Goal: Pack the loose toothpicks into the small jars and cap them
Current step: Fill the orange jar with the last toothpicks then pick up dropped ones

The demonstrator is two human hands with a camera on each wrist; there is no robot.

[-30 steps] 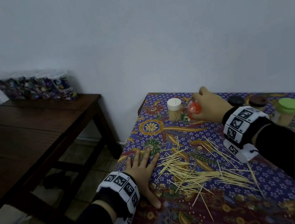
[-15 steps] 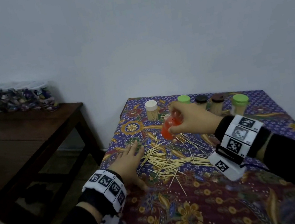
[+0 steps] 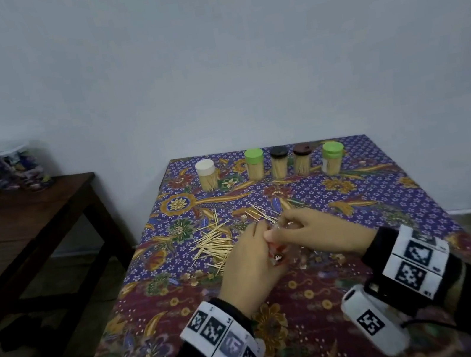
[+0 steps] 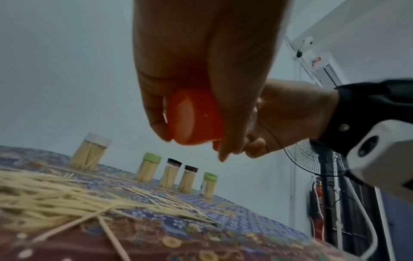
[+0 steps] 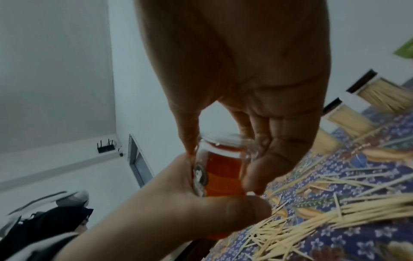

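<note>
Left hand: your left hand (image 3: 250, 264) is curled round the orange cap (image 4: 194, 116), fingers and thumb wrapped on its rim.
Right hand: your right hand (image 3: 314, 229) pinches the clear end of the jar (image 5: 220, 169) between thumb and fingertips; the jar lies sideways between your hands, above the desk (image 3: 400, 182).
Jar contents: I cannot tell whether it is empty; only orange shows through the wall.
Toothpicks: the loose toothpicks (image 3: 213, 241) lie scattered on the cloth just beyond and left of your hands, none in either hand.
Done jars: five filled, capped jars (image 3: 279, 161) stand in a row at the far edge, well apart from your hands.
Step, as judged: you appear to be taking the cap off.
Risk 1: a thin pinch on smooth plastic may slip when the cap lets go; the jar could drop onto the pile and scatter it.
Risk 2: a sudden release may jerk your left hand out and send the cap off the near edge to the floor.
Risk 3: your wrists hang low over the pile; a sleeve or wrist camera could sweep toothpicks off the left edge.
Risk 4: if the jar holds anything, opening it sideways would spill it.
</note>
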